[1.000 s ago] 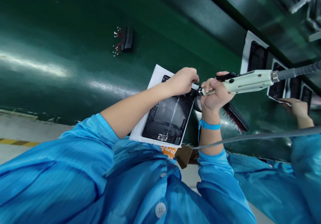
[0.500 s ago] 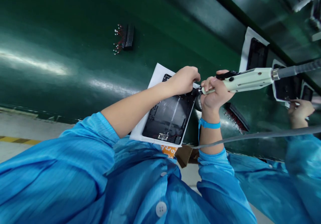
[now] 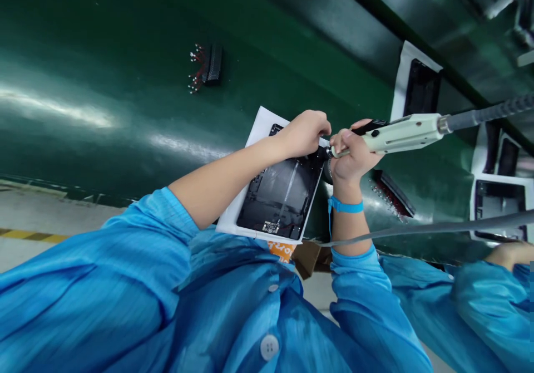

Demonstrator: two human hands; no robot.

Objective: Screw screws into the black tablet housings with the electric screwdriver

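A black tablet housing (image 3: 267, 200) lies on a white foam-like sheet (image 3: 255, 131) in front of me. A small circuit board (image 3: 271, 227) sits at its near end. My right hand (image 3: 354, 158) is wrapped round a pale electric screwdriver (image 3: 411, 133), held nearly level. The tool's tip points left, at the housing's far right corner. At that same corner is my left hand (image 3: 306, 133), its fingers curled down close to the tip. What those fingers hold, if anything, is hidden.
Two stacks of black parts with wires, one at the back (image 3: 212, 64) and one to the right (image 3: 394, 195), lie on the green bench (image 3: 125, 55). More housings (image 3: 423, 86) rest on sheets at right. A grey cable (image 3: 429, 226) crosses over my right forearm. A co-worker's sleeve (image 3: 479, 289) is nearby.
My right hand and the screwdriver have shifted slightly left. The co-worker's hand has drawn back toward the bottom right, and a housing on a white sheet now lies near it.
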